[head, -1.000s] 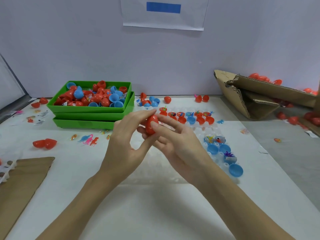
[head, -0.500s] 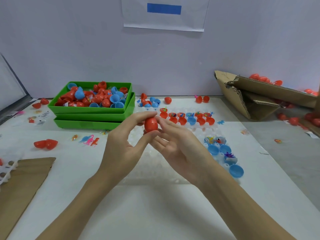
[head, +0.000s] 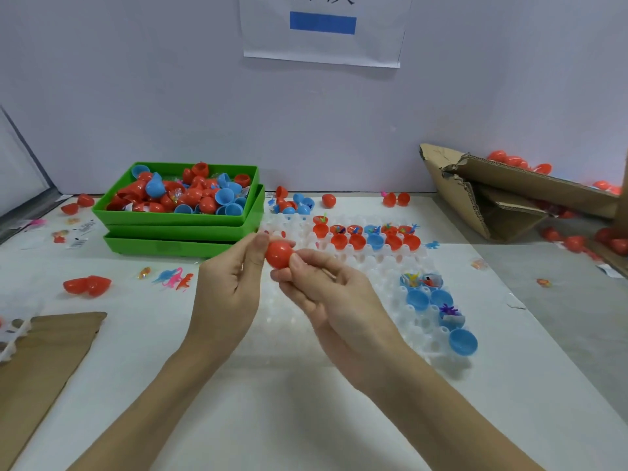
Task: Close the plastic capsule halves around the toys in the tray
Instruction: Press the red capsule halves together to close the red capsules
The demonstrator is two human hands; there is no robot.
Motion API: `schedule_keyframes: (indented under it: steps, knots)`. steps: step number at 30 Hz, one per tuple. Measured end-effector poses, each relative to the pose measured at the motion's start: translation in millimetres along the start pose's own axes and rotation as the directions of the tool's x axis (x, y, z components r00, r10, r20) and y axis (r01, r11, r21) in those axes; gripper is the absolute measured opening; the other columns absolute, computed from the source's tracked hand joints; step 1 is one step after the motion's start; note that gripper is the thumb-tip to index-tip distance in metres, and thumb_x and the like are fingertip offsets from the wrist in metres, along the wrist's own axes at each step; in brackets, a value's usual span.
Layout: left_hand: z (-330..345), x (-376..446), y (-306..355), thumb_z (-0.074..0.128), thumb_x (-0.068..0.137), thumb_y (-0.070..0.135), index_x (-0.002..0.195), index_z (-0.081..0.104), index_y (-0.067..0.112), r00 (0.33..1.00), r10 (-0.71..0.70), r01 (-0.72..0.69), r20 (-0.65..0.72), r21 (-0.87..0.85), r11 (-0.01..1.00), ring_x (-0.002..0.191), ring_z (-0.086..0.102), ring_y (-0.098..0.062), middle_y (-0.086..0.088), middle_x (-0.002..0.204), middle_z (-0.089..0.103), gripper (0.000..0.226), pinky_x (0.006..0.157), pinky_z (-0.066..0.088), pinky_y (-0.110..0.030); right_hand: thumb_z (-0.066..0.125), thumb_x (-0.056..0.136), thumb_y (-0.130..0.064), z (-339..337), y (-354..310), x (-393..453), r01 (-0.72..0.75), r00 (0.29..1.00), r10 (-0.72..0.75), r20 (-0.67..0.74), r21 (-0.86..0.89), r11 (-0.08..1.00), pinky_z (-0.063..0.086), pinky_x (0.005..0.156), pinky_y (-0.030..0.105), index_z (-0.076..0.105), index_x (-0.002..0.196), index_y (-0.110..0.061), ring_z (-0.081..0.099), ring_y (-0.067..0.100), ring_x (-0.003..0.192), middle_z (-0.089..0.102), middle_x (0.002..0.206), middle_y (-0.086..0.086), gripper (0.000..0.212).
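Note:
A closed red capsule [head: 278,254] is held above the clear plastic tray [head: 380,277]. My left hand [head: 231,287] pinches it from the left with thumb and fingertips. My right hand [head: 326,294] pinches it from below and the right. In the tray's far rows sit red capsule halves [head: 356,241] and one blue half [head: 374,242], some with small toys. Down the tray's right side are blue halves [head: 418,299], a few holding toys, and one blue half [head: 463,341] at the near right corner.
Stacked green bins [head: 176,229] of red and blue halves stand at the back left. Loose toy figures [head: 173,278] and an open red capsule [head: 87,286] lie left of my hands. Cardboard [head: 40,365] lies at the near left; a torn box [head: 492,202] with red capsules sits at the right.
Both hands have kept hold of the red capsule and turned it; it now shows as a rounder closed shape, held slightly higher and farther from me.

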State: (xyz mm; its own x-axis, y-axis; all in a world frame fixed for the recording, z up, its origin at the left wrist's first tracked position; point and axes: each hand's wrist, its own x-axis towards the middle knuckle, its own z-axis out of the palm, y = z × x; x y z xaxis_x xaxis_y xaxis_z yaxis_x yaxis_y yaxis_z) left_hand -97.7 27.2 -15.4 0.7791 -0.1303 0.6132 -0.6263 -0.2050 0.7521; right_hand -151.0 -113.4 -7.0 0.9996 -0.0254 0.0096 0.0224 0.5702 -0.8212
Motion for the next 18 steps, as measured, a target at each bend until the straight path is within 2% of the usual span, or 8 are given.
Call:
schedule_keyframes:
  steps: [2,4,7,13,16,18]
  knots:
    - [-1,0,1,0.04,0.107,0.043,0.103,0.073,0.027,0.999,-0.043,0.041,-0.034,-0.046,0.998,0.087,0.068,-0.008,0.008,0.087,0.074,0.037,0.079,0.054,-0.018,0.072,0.095,-0.014,1,-2,0,0.085,0.996,-0.09,-0.019,-0.192,0.978,0.06,0.087,0.028,0.068,0.116,-0.004,0.076,0.025,0.096,0.078,0.096,0.015,0.024]
    - [-1,2,4,0.043,0.107,0.04,0.104,0.069,0.035,0.999,-0.04,0.039,-0.021,-0.049,0.998,0.089,0.068,-0.005,0.013,0.09,0.073,0.027,0.077,0.051,-0.013,0.068,0.099,-0.019,3,-5,1,0.067,0.998,-0.069,-0.005,-0.179,0.982,0.061,0.086,0.033,0.065,0.12,-0.004,0.076,0.03,0.095,0.077,0.099,0.016,0.027]
    - [5,-2,6,0.05,0.105,0.035,0.111,0.071,0.029,0.998,-0.022,0.025,0.062,-0.052,0.998,0.106,0.07,-0.013,0.015,0.103,0.074,0.023,0.087,0.054,-0.019,0.064,0.101,-0.029,5,-7,-1,0.032,0.999,-0.03,0.014,-0.099,0.995,0.061,0.091,0.038,0.058,0.126,-0.002,0.076,0.032,0.098,0.077,0.103,0.016,0.037]
    - [9,-3,7,0.057,0.103,0.025,0.119,0.072,0.026,0.992,-0.024,0.035,0.122,-0.093,0.995,0.114,0.069,-0.02,0.01,0.114,0.075,0.022,0.095,0.055,-0.025,0.071,0.096,-0.022,-4,-8,3,0.128,0.989,-0.14,-0.046,-0.195,0.972,0.059,0.096,0.037,0.06,0.119,-0.005,0.076,0.027,0.099,0.078,0.101,0.016,0.03]
    - [9,-3,7,0.057,0.103,0.028,0.121,0.072,0.028,0.992,-0.018,0.025,0.127,-0.058,0.998,0.115,0.068,-0.015,0.014,0.115,0.074,0.023,0.093,0.054,-0.021,0.072,0.096,-0.02,-1,-10,2,0.147,0.984,-0.166,-0.064,-0.236,0.961,0.061,0.088,0.033,0.06,0.116,-0.004,0.076,0.028,0.095,0.078,0.097,0.017,0.029]
    - [9,-3,6,0.052,0.107,0.033,0.128,0.069,0.024,0.994,-0.003,0.005,0.107,-0.021,1.0,0.12,0.065,-0.009,0.016,0.122,0.072,0.028,0.095,0.05,-0.014,0.071,0.096,-0.022,1,-13,3,0.157,0.976,-0.191,-0.102,-0.277,0.948,0.06,0.091,0.034,0.059,0.121,-0.006,0.077,0.027,0.095,0.078,0.099,0.014,0.032]
